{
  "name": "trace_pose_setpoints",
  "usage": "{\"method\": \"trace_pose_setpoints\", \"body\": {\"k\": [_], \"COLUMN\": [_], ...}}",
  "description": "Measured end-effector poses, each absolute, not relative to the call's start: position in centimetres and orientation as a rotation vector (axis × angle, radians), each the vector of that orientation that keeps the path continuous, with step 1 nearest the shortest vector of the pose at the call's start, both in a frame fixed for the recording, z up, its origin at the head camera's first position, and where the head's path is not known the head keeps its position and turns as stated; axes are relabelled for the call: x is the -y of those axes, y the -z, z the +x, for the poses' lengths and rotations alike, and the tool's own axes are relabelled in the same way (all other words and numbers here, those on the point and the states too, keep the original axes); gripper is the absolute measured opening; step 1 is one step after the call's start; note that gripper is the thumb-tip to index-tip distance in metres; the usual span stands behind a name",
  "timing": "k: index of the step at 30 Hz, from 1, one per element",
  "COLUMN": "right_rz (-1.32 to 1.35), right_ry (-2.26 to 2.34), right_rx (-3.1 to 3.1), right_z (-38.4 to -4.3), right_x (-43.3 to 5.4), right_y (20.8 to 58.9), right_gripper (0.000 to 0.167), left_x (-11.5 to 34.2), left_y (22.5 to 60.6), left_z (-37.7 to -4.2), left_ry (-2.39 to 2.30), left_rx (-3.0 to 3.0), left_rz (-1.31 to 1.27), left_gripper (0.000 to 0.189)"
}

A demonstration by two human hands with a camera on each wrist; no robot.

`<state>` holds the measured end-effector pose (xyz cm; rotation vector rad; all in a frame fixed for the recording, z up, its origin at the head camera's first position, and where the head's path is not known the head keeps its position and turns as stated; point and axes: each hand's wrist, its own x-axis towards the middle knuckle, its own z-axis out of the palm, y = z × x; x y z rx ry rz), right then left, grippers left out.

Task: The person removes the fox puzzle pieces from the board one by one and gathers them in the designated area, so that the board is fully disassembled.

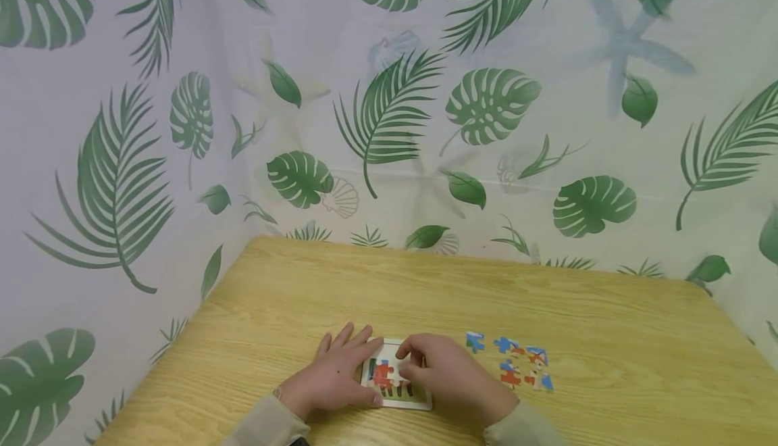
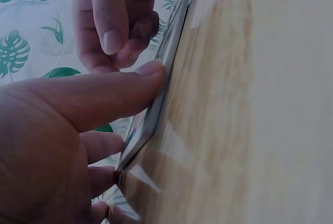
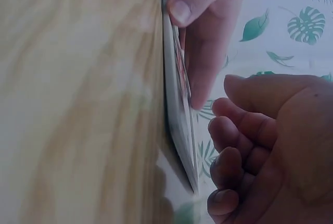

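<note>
A small jigsaw puzzle tray (image 1: pixel 419 405) with a white border lies flat on the table. Joined pieces with a red picture (image 1: pixel 383 373) sit in its left part. My left hand (image 1: pixel 335 375) rests along the tray's left side, fingers spread, with its thumb (image 2: pixel 127 91) touching the near edge. Over the tray's right part hovers my right hand (image 1: pixel 446 372), fingers loosely bent and thumb apart from the index finger. Nothing shows between these fingers in the right wrist view, where the hand (image 3: pixel 281 146) is beside the tray's edge (image 3: pixel 174 99). It covers part of the tray.
Several loose jigsaw pieces lie right of the tray, among them a blue-green piece (image 1: pixel 475 342) and a red-and-blue piece (image 1: pixel 510 374). The wooden table (image 1: pixel 340 277) meets a leaf-patterned curtain (image 1: pixel 389 209) at its back and left.
</note>
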<state>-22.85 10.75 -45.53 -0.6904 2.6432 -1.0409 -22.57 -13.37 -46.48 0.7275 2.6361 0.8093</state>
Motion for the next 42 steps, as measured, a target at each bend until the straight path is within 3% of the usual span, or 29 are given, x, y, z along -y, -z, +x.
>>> {"method": "trace_pose_setpoints", "body": {"k": [15, 42], "right_rz": [-0.644, -0.650], "right_ry": [0.905, 0.829], "right_rx": [-2.784, -2.867], "right_z": [-22.4, -21.9], "right_x": [-7.7, -7.0], "right_y": [46.3, 46.7], "right_gripper": [0.016, 0.018], "left_x": [13.3, 13.2], "left_y": [46.5, 46.2], "left_z": [-22.5, -22.2], "left_ry": [-0.838, -0.768], "left_rx": [-2.620, -2.651], "left_rz": [0.737, 0.763], "left_gripper": [0.091, 0.083]}}
